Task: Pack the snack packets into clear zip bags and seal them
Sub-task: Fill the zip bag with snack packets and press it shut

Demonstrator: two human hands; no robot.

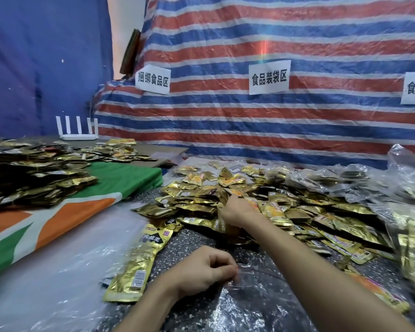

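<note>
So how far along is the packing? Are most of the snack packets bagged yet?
Some of it looks done: filled clear bags lie at the right. In hand: the left hand pinches a seemingly empty zip bag while the right hand reaches into the loose packets. Whether it grips any is hidden. That big pile remains, so much is left.

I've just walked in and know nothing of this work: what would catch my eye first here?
A glittering heap of gold snack packets sprawls across the centre and right, the right hand reaching into it. Behind hangs a red, white and blue striped tarp bearing paper signs.
</note>
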